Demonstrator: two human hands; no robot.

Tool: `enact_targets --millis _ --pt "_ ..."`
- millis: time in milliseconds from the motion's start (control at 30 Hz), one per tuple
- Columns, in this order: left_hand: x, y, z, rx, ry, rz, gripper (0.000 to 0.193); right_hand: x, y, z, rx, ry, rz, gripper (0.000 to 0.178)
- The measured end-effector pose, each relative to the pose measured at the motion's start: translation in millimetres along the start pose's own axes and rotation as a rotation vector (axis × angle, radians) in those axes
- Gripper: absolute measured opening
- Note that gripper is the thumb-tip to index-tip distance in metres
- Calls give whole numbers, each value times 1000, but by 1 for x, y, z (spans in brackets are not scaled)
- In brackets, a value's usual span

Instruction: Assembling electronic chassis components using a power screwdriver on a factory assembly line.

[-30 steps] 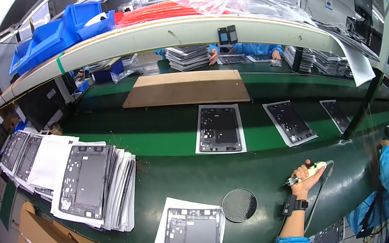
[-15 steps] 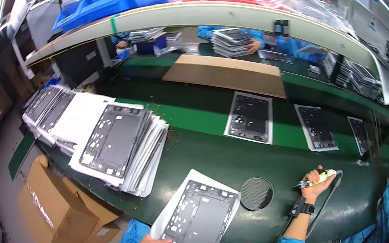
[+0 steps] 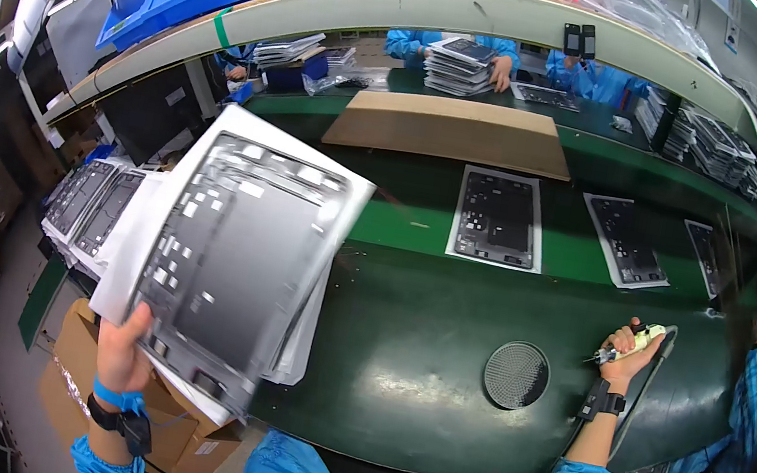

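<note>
My left hand [image 3: 124,357] grips the lower left corner of a dark grey tablet back panel [image 3: 243,260], thumb over its front face. A white paper sheet [image 3: 123,282] lies behind the panel and is held with it. Both are tilted in the air over the stack of similar panels and paper [image 3: 295,347], hiding most of it. Far to the right, my right hand [image 3: 626,364] is closed around a cream hand-held tool [image 3: 645,340] with a thin metal tip and a grey cord, above the green bench.
A round mesh disc [image 3: 516,377] lies on the green bench [image 3: 409,359]. Several panels on paper, one a back panel [image 3: 498,220], lie along the far strip. A cardboard box [image 3: 72,357] stands below left. Beyond the long brown board [image 3: 447,139], co-workers handle stacks; another works at right.
My left hand has lifted the panel and its paper from the bench's front edge, up and left over the stack. The right hand still holds the tool in nearly the same place.
</note>
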State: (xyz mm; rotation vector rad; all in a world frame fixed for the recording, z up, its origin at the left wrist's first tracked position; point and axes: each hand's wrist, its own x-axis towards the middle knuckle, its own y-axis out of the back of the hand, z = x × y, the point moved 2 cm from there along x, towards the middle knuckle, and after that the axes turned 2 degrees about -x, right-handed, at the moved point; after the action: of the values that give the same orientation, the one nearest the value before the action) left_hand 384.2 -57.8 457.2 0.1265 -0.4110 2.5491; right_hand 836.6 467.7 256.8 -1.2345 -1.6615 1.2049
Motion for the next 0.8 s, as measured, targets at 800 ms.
enact_targets --millis 800 --pt "-15 -40 -15 1212 -652 327 53 -3 -6 -6 29 -22 2 62"
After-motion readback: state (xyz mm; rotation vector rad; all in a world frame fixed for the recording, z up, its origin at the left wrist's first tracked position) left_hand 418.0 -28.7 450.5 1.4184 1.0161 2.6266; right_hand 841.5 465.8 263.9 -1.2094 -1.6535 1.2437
